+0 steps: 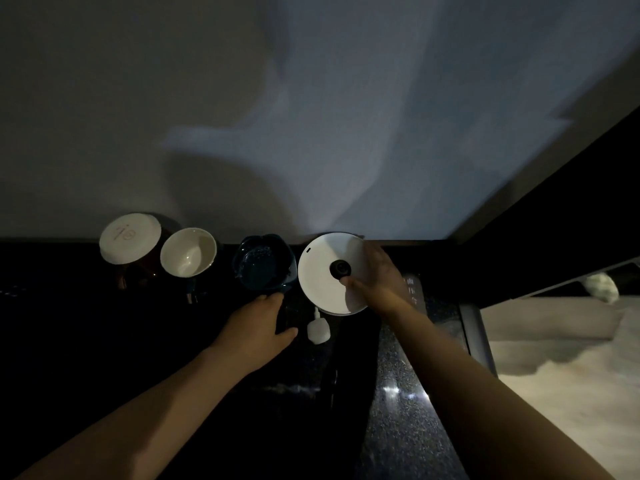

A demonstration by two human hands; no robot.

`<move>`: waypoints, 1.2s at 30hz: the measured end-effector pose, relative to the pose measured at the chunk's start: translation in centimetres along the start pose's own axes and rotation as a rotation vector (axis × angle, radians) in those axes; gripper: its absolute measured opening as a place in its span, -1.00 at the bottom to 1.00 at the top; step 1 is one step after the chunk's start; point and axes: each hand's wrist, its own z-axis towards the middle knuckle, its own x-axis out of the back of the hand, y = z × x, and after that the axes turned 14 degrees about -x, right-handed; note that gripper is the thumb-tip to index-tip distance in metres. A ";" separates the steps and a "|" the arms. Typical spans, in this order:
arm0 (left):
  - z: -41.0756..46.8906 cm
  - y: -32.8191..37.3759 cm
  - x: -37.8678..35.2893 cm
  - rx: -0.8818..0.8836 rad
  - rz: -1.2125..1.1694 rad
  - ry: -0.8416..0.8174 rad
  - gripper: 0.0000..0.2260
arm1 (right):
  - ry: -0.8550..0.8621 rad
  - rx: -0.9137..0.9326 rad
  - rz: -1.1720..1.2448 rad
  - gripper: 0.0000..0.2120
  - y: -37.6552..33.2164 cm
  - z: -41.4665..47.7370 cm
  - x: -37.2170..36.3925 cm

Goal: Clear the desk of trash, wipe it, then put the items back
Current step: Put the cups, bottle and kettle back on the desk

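Head view, very dark. Black desk (69,341), back edge butts against the wall (311,133).

Row along the back edge, left to right:
- brown jar with a white lid (130,237)
- white bowl (188,251), mouth up, just beside the jar
- dark teal dish (261,263)
- round white lid (322,271) with a black knob (340,268), nearest the desk's back right corner

All four are round, so no long axis.

White plug (318,330) lies in front of the round white lid. Its long axis runs front to back, cord end toward the back edge.

Right hand (377,275): fingers curl over the round white lid's right rim, thumb tip at the knob, gripping it.

Left hand (258,323): fingers straight and flat on the desk, thumb out toward the plug. The fingertips are at the teal dish's near rim; cannot tell if they touch. The hands are apart, with the plug between them.

Open room: the front and left of the desk are bare dark surface. The right edge borders a speckled stone strip (405,393), with pale bedding (571,358) beyond it.
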 end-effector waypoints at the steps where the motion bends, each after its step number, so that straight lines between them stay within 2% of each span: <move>1: 0.0 0.0 0.0 0.004 0.007 0.001 -0.50 | 0.014 -0.003 -0.006 -0.17 0.1 0.0 -0.2; 14: 0.4 -0.3 -0.1 0.030 0.035 -0.001 -0.52 | -0.002 0.077 -0.076 -0.08 1.1 -0.7 -1.4; 17: 0.4 -0.4 -0.2 0.029 0.036 0.003 -0.53 | 0.015 0.035 0.008 -0.02 1.5 -1.4 -1.4; 19: 0.4 -0.3 -0.3 0.028 0.031 0.009 -0.53 | 0.127 -0.002 0.093 -0.10 2.2 -2.7 -1.0; 22: 0.4 -0.1 -0.5 0.017 0.037 0.008 -0.52 | 0.336 -0.025 0.096 -0.44 4.6 -4.8 -0.5; 24: 0.4 0.0 -0.6 0.007 0.041 0.007 -0.53 | 0.343 -0.067 0.067 -0.55 6.0 -6.3 -0.4; 31: 0.8 0.2 -0.6 -0.011 0.052 0.005 -0.55 | 0.209 -0.042 0.040 -0.28 4.6 -6.8 -1.8; 36: 1.4 0.3 -0.2 -0.001 0.071 0.023 -0.54 | 0.238 -0.093 -0.054 -0.19 3.3 -6.7 -3.4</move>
